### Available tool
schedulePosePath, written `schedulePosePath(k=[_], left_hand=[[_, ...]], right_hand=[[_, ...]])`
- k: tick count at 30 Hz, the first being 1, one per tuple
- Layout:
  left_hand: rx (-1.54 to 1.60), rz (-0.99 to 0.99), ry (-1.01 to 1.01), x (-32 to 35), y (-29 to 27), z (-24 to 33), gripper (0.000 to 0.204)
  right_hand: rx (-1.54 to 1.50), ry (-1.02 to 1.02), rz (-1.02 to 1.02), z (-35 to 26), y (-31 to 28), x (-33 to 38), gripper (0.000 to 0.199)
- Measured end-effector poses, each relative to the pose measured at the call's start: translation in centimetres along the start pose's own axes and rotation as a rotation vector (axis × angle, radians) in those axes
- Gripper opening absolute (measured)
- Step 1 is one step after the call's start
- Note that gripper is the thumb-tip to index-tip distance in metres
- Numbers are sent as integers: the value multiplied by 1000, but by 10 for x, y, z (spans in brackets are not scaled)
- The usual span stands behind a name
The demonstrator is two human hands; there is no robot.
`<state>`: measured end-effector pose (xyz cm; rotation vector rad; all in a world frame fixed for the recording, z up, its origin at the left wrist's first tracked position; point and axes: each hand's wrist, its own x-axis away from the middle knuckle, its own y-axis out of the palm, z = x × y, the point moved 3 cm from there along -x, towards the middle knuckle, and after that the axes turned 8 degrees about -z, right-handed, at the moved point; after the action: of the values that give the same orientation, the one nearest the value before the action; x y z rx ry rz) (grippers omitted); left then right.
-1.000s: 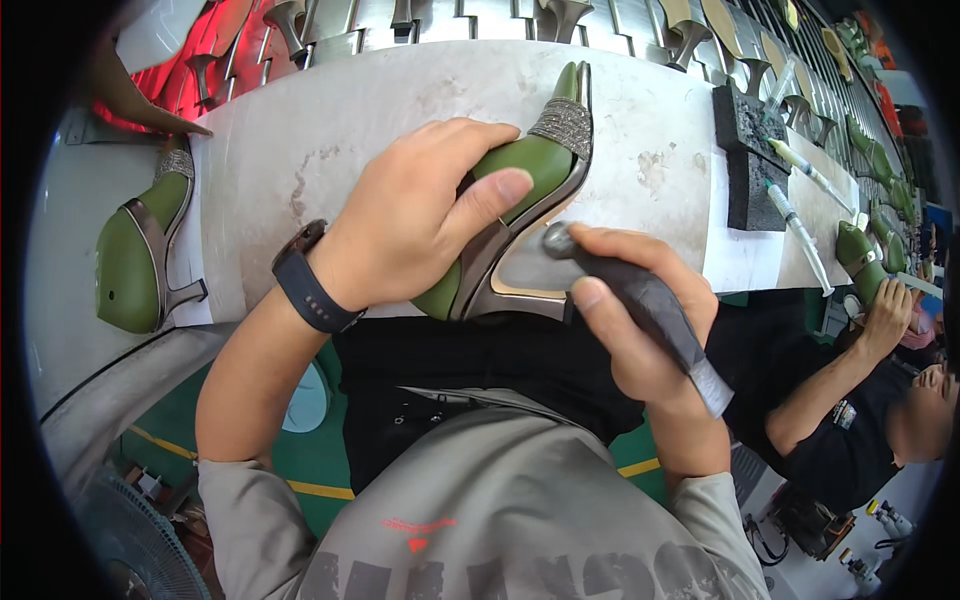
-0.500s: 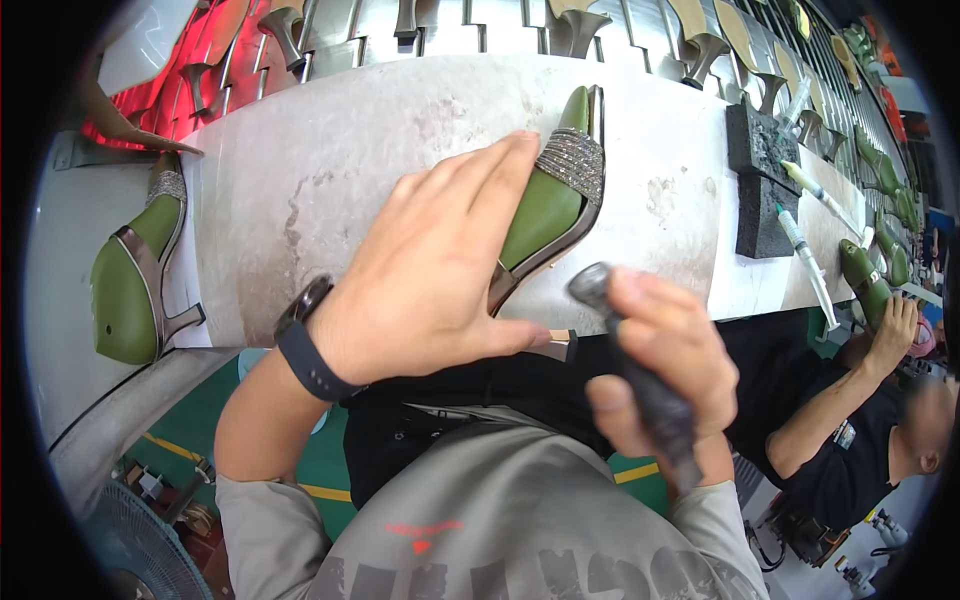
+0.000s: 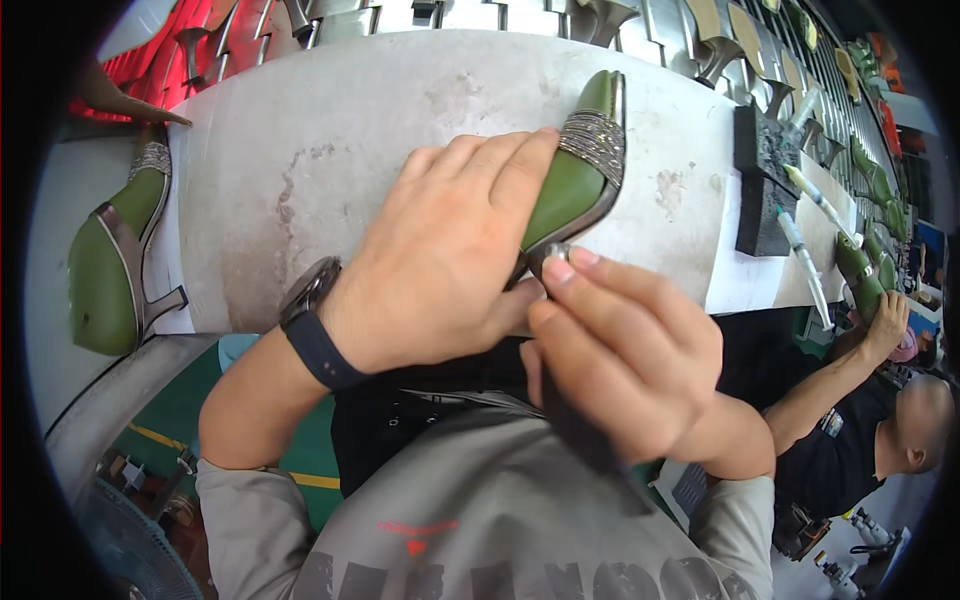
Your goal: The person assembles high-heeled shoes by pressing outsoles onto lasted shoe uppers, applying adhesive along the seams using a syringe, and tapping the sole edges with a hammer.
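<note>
A green high-heeled shoe [image 3: 562, 200] with a glittering band and bronze trim lies on its side on the table, toe end nearer me, partly under my left hand [image 3: 450, 235]. That hand is closed over it, fingers along its upper and thumb at the near end, hiding much of it. My right hand [image 3: 630, 350] grips a dark hand tool [image 3: 580, 425] with a thick handle. The tool's rounded tip and my right fingertips meet the shoe's bronze edge, beside my left thumb. Exact contact is partly hidden.
Another green heeled shoe [image 3: 108, 270] lies at the left edge. Black blocks [image 3: 765, 200] and syringes [image 3: 803, 265] are at the right. Metal racks with heels and insoles [image 3: 600, 20] run along the back. A co-worker's hand [image 3: 885, 325] touches green shoes [image 3: 858, 270] at far right.
My right hand has moved left and up, bringing the tool from beside the shoe to its edge. My left hand and the shoe have shifted slightly right in view.
</note>
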<state>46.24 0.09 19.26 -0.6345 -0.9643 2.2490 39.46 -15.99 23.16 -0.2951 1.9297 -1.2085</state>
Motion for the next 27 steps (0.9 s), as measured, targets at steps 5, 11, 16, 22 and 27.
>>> schedulePosePath(k=[5,11,16,22,27], left_hand=[[-56,-42,5,-5,0,4,97],[61,-68,-181,-47,4,6,103],[6,-141,-263,-58,9,21,95],[14,-174,-295,-59,3,14,92],[-8,94,-65,-46,-23,15,106]], right_hand=[[-505,404,-21,31,-16,40,30],[-1029,775,357,60,-28,48,26],[-1175,801,155,93,-28,15,23],[-1207,924,167,151,-10,-20,20],[-1161,985,253,164,22,9,19]])
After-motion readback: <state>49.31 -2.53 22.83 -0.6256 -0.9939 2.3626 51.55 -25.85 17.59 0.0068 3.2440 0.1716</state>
